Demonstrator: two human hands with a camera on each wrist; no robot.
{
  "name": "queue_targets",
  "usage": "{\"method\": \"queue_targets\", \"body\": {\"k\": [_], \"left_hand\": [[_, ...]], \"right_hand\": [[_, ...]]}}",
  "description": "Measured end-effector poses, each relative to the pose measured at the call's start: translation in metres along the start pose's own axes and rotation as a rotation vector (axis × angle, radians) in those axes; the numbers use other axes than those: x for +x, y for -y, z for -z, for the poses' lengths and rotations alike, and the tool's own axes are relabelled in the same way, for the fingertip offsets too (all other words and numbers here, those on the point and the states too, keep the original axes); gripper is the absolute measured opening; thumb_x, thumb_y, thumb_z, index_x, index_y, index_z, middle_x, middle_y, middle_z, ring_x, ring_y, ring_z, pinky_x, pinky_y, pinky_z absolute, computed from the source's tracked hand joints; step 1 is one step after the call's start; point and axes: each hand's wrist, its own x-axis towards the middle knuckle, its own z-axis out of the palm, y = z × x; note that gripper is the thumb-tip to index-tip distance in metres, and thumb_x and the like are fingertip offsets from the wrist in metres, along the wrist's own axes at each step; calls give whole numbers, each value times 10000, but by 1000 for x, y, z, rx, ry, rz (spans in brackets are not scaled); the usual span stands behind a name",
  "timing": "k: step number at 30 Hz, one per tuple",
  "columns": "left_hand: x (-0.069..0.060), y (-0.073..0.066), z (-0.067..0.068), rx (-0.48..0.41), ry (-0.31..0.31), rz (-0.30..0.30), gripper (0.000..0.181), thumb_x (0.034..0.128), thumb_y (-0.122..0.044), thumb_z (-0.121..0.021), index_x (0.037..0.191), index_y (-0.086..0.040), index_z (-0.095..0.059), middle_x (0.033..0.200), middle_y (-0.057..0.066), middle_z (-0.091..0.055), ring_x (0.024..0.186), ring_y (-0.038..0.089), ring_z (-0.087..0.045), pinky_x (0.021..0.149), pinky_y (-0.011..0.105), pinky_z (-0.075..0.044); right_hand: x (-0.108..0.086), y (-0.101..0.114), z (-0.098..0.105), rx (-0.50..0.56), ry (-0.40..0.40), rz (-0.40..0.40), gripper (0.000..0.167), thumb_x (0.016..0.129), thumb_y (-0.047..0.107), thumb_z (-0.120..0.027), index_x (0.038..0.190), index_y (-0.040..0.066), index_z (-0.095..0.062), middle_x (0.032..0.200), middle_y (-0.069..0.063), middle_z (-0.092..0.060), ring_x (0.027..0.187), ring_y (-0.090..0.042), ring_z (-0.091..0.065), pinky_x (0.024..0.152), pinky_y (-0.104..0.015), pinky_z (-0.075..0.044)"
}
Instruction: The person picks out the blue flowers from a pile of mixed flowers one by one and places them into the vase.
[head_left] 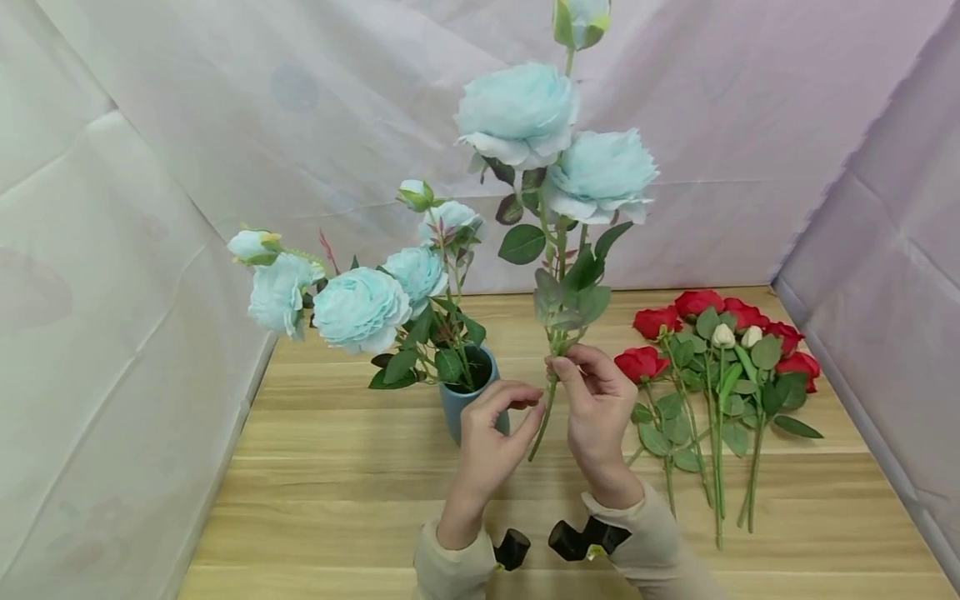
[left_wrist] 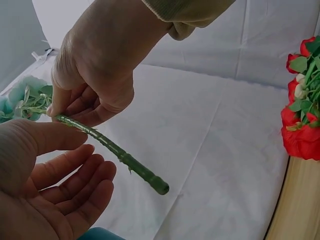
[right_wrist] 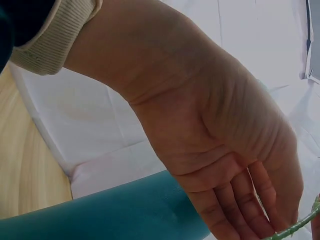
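My right hand point(head_left: 600, 408) pinches the green stem point(head_left: 546, 417) of a pale blue artificial peony point(head_left: 517, 112) between thumb and fingers. It stands upright above the table, with two full blooms, a bud and leaves. Just left of the stem is my left hand point(head_left: 487, 442), its fingers loosely bent. In the left wrist view, that hand's thumb point(left_wrist: 60, 136) lies close to the stem, which has a bare cut end point(left_wrist: 160, 186); whether they touch is unclear. Behind the left hand, a blue vase point(head_left: 453, 412) holds more pale blue peonies point(head_left: 362, 308) leaning left.
Red artificial roses point(head_left: 656, 321) with green stems lie on the right of the wooden table point(head_left: 322, 517), two white buds point(head_left: 723, 336) among them. White cloth point(head_left: 360, 125) hangs behind the table and along both sides.
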Motion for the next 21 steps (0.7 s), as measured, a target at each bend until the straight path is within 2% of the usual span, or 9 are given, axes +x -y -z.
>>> {"method": "queue_targets", "body": {"k": [5, 9, 13, 21], "left_hand": [[0, 2, 0, -38, 9, -6, 89, 775, 130, -658, 841, 71, -670, 851, 185, -659, 760, 282, -624, 697, 334, -540], [-5, 17, -3, -69, 16, -11, 90, 786, 104, -669, 858, 52, -678, 869, 172, -666, 770, 272, -633, 710, 311, -540], [-9, 31, -8, -81, 1, -8, 71, 803, 60, -681, 864, 24, -687, 870, 134, -670, 774, 232, -640, 708, 305, -540], [-11, 32, -8, -118, -19, 11, 45, 840, 7, -664, 861, -21, -692, 860, 86, -667, 774, 178, -636, 693, 305, -542]], "right_hand": [[-1, -2, -2, -12, 1, 17, 106, 859, -25, -631, 835, -127, -617, 810, -28, -659, 700, -140, -641, 680, -246, -532], [-1, -2, -3, 7, 11, 35, 60, 861, -39, -623, 840, -95, -632, 805, -32, -651, 697, -137, -639, 689, -248, -533], [-3, -2, -6, 31, 26, 57, 39, 854, -87, -605, 842, -117, -626, 805, -47, -649, 693, -142, -639, 682, -243, -535], [-5, -2, -8, 18, 42, 63, 38, 845, -123, -591, 850, -150, -617, 811, -48, -658, 677, -154, -628, 641, -219, -527]]}}
